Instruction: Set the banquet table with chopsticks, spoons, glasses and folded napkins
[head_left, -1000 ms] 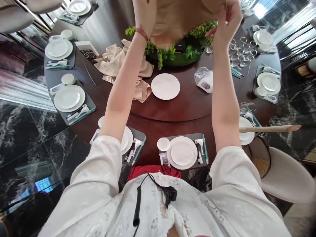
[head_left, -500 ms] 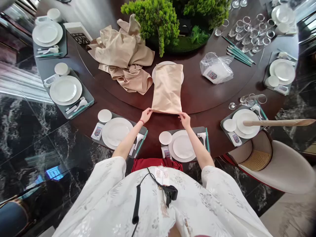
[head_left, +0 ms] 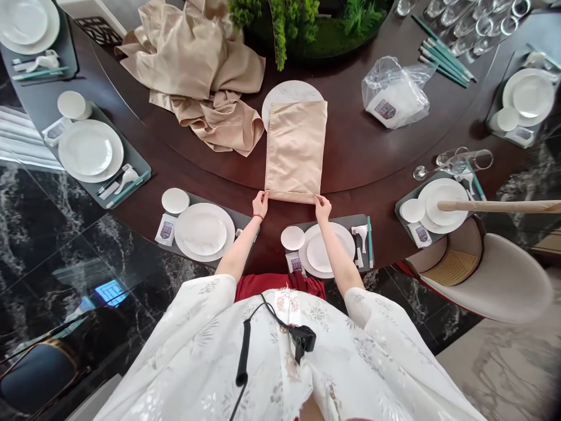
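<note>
A beige satin napkin (head_left: 296, 149) lies folded into a flat rectangle on the dark wooden table, its far end over a white round plate (head_left: 293, 92). Along its near edge runs a narrow folded strip. My left hand (head_left: 260, 204) pinches the left end of that strip, and my right hand (head_left: 323, 207) pinches the right end. Beneath my right forearm is a place setting with a white plate (head_left: 326, 254) and a small white cup (head_left: 293, 238). Another stack of white plates (head_left: 201, 231) sits by my left forearm.
Crumpled beige cloths (head_left: 188, 58) are heaped at back left, beside a green miniature garden (head_left: 302, 29). A plastic bag (head_left: 397, 96), teal chopstick sleeves (head_left: 445, 58) and several glasses (head_left: 477, 26) lie at right. A rolled beige napkin (head_left: 499, 206) juts past the table edge over a chair (head_left: 508, 280).
The napkin's near edge has been turned over into a narrow strip, with both hands still pinching its ends. The hands are slightly closer together. The view has shifted closer to the table.
</note>
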Demonstrator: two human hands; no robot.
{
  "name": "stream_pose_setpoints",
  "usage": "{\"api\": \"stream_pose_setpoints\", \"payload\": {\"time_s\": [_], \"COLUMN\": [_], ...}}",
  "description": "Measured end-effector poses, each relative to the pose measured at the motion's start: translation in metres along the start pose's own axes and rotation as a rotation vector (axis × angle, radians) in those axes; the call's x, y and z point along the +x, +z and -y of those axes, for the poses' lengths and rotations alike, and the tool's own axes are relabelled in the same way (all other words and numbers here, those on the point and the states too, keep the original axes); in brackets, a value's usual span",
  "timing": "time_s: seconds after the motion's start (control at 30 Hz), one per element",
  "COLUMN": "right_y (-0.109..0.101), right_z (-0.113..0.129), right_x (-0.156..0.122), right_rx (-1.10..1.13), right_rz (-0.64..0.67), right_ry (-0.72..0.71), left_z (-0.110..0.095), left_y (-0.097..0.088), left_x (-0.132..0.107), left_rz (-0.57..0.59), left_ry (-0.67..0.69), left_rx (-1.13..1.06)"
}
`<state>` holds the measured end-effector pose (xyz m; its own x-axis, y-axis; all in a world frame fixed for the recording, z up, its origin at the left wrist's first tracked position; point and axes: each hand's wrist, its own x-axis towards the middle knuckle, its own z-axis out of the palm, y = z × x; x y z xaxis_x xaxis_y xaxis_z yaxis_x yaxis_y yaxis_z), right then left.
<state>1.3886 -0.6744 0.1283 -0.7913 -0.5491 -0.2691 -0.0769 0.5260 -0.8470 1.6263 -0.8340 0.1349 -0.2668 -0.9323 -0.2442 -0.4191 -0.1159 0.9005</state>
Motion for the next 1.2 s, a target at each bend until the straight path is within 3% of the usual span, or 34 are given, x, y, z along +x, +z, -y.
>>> {"api": "stream_pose_setpoints", "payload": {"time_s": [0.2, 0.4, 0.5, 0.63, 0.77, 0.87, 1.0, 1.2], "right_y": [0.014, 0.020, 0.018, 0.012, 0.003, -0.004, -0.020, -0.052], "right_z": [0.014, 0.017, 0.013, 0.007, 0.005, 0.005, 0.007, 0.017], "right_x": [0.009, 0.007, 0.010, 0.016, 0.020, 0.020, 0.020, 0.023], "right_rx": [0.113, 0.170, 0.183, 0.237, 0.279, 0.329, 0.467, 0.455], "right_rz": [-0.080, -0.264, -0.322, -0.287, -0.242, -0.176, -0.044, 0.419], "right_ry": [-0.026, 0.176, 0.242, 0.254, 0.260, 0.266, 0.320, 0.385], "left_z": [-0.006, -0.013, -0.013, -0.008, -0.005, -0.006, -0.010, -0.017], "left_y": [0.006, 0.015, 0.018, 0.023, 0.022, 0.018, 0.009, -0.012], "left_x": [0.010, 0.015, 0.018, 0.015, 0.011, 0.012, 0.017, 0.022], "left_rz": [-0.094, -0.199, -0.259, -0.112, 0.076, 0.161, 0.166, 0.259], "left_ry": [-0.054, -0.176, -0.345, -0.603, -0.545, -0.506, -0.467, -0.337], "left_rx": [0.053, 0.065, -0.007, -0.369, -0.620, -0.631, -0.558, -0.422]}}
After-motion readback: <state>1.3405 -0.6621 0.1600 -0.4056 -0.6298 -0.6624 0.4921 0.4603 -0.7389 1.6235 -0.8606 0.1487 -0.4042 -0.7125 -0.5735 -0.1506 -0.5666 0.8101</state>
